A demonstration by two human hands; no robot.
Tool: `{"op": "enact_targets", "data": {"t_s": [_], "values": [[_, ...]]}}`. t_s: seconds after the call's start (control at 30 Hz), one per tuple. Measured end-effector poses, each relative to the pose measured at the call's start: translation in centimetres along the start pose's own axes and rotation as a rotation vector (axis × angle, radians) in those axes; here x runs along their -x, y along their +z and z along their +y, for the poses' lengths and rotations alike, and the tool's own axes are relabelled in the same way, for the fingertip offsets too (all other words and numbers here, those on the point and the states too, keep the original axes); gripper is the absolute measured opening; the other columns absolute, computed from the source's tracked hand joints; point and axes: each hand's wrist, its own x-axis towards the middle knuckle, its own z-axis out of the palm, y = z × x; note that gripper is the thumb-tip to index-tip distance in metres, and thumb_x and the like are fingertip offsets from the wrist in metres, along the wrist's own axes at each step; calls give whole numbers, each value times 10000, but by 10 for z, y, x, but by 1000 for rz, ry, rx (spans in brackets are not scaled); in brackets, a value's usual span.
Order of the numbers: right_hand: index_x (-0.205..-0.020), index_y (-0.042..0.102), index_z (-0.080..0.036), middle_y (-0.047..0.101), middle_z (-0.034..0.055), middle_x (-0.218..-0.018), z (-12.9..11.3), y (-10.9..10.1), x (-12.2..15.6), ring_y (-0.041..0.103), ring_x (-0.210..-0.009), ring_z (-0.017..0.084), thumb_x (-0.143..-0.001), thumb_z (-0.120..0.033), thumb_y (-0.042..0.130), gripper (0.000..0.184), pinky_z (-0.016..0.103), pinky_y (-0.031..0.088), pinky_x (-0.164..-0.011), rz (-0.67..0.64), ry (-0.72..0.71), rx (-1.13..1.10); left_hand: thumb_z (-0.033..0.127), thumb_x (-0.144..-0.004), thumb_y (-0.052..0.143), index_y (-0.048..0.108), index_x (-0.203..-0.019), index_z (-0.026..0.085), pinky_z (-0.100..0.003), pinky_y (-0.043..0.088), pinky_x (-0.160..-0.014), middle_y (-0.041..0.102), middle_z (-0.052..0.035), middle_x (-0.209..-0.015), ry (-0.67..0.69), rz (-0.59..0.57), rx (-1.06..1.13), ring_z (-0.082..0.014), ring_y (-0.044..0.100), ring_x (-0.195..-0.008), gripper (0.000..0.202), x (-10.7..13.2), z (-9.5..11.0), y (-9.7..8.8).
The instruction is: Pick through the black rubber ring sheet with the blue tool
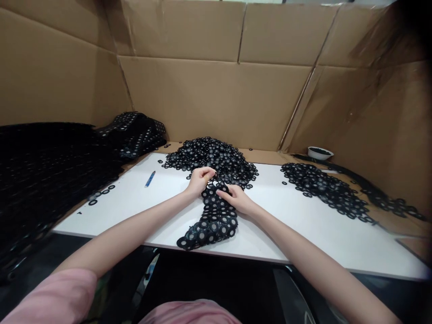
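Head: left hand [200, 181], right hand [236, 200], rings [216, 220]

Both hands [219, 189] close together; forearms bare

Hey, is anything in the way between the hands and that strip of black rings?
Nothing visible stands in the way. The left hand and the right hand are both on the strip of black rings, with nothing between them and it.
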Motion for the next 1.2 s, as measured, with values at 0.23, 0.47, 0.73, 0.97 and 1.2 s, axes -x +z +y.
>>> {"op": "enact_targets", "data": {"t_s": [0.23,0.47,0.73,0.97,1.2], "values": [[-597,342,-196,321,-38,-591,-1,-4,9,285,-568,114,-805,-522,530,429,262,226,-532,20,41,-22,385,-776,531,576,-638,150,-221,321,-482,535,-1,-560,-49,238,67,-101,413,-506,276,-15,-12,-33],[-631,407,-177,400,-25,-636,-3,-9,11,341,-587,113,-789,-533,577,425,258,271,-544,4,89,-132,402,-646,705,652,-706,120,-230,371,-491,570,-7,-554,-148,190,100,-102,483,-485,293,-15,-15,-47],[-730,484,-166,491,-16,-688,-6,-14,14,426,-609,116,-767,-558,624,417,244,332,-549,13,147,-368,458,-579,783,689,-813,96,-303,505,-654,674,-76,-717,-227,90,180,-170,623,-629,441,-16,-18,-28],[-752,541,-180,573,-2,-714,-8,-14,13,513,-648,144,-728,-534,686,383,271,400,-595,85,190,-502,558,-814,566,342,-1423,326,-391,366,-1060,289,-54,-1516,-258,-29,322,-267,447,-1290,689,-22,-19,-29],[-848,599,-189,638,6,-827,-8,-14,11,568,-743,155,-719,-492,716,350,282,442,-683,145,189,-578,549,-874,479,321,-1440,287,-405,333,-1082,287,-86,-1515,-31,-91,201,-275,436,-1295,643,-11,-3,-25]]}}
